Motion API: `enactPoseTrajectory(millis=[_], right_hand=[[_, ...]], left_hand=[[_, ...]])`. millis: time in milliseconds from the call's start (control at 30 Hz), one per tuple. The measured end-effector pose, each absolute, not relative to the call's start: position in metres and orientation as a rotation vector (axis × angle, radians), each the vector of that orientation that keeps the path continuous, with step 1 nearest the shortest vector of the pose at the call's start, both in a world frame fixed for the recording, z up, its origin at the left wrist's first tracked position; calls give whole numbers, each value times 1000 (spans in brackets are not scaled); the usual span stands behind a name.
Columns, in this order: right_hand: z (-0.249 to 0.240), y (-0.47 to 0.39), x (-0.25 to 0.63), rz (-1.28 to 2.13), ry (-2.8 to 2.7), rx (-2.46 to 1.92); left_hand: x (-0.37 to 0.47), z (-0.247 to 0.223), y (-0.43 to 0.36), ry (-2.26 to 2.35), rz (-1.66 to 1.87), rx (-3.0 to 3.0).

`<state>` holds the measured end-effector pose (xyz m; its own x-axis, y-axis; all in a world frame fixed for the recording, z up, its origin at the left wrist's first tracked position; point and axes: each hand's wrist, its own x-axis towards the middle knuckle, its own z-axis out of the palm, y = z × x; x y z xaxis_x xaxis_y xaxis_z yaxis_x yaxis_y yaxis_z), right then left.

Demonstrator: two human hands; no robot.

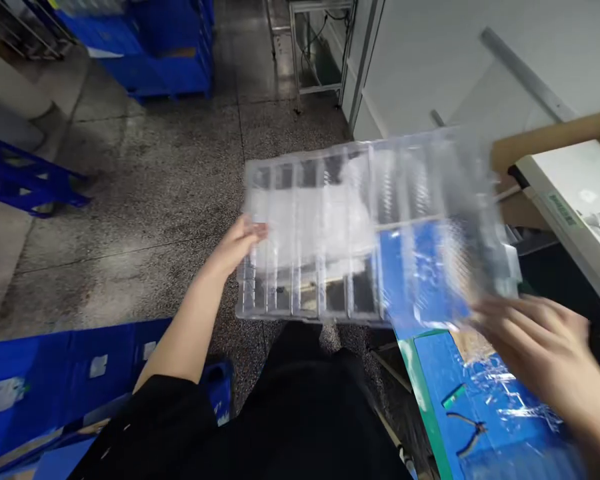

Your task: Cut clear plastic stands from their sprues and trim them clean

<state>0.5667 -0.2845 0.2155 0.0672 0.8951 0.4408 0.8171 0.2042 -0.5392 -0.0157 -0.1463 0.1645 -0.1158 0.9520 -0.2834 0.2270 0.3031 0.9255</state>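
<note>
A clear plastic tray (310, 293) with a row of long ribbed compartments is held up in front of me, above the floor and partly over the bench. My left hand (235, 247) grips its left edge, thumb on top. At the lower right corner, my right hand (540, 340) has its fingers closed on the tray, blurred by motion. The tray's right end is smeared too. White, cloudy patches show in or through the tray's middle; I cannot make out what they are.
On the right, a blue work mat (430, 393) carries pliers (470, 430), a small green piece (454, 396) and clear plastic wrap (520, 393). A white-topped unit (575, 173) stands beyond. Blue bins (165, 73) are ahead left; blue boxes (95, 347) lie lower left.
</note>
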Motion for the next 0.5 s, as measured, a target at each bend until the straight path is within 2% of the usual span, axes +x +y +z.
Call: enactPoseTrajectory(millis=[100,233,367,500], right_hand=[[174,-195,525,295,-2361,-1410],[86,-101,467,310,-2599,-1395],[23,-79,442,328,-2713,-1454],[-2,-82,443,368,-2717,-1510]], left_hand=[[-77,133,-82,1806,879,1275],[-106,74,-26,1983,757,1243],[-105,24,-12,2098,571,1180],[-103,0,-14,2133,452,1166]])
